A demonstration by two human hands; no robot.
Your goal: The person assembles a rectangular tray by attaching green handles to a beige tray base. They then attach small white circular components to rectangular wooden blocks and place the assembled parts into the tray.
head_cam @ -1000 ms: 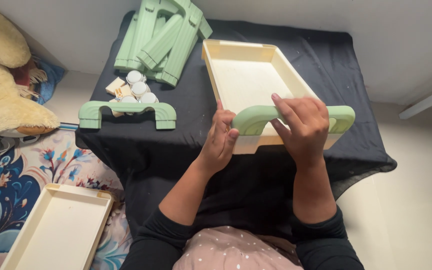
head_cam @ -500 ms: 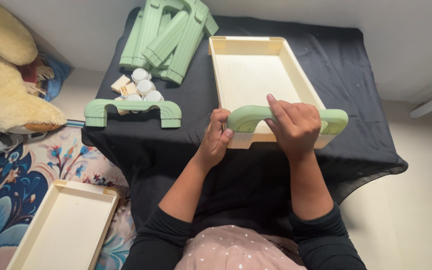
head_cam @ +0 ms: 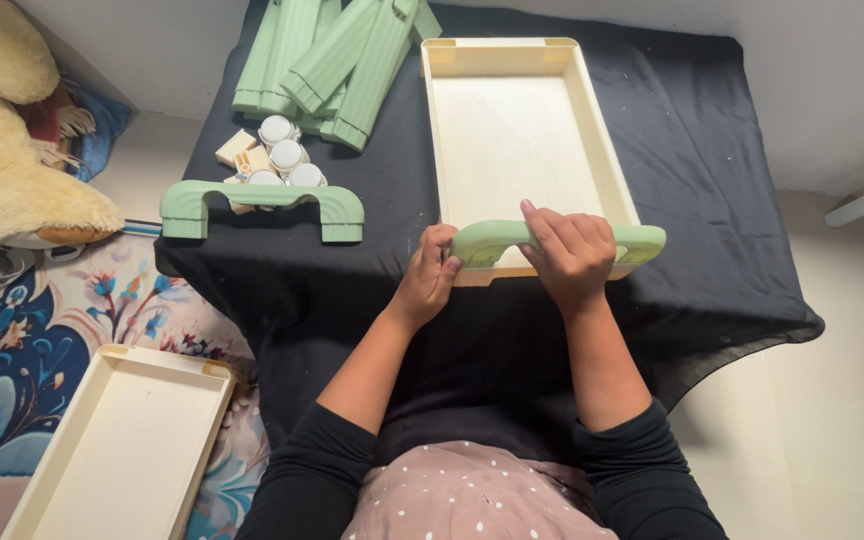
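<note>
Both hands on green arched handle (head_cam: 492, 240) at cream tray (head_cam: 607, 170) near edge, L hand (head_cam: 427, 280) pinching its end, R hand (head_cam: 572, 255) closed over middle (2nd green handle (head_cam: 262, 205) lies apart, left)

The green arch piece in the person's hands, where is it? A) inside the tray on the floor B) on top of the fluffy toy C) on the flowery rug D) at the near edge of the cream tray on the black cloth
D: both hands hold the green arch piece against the near edge of the cream tray on the black cloth.
</note>
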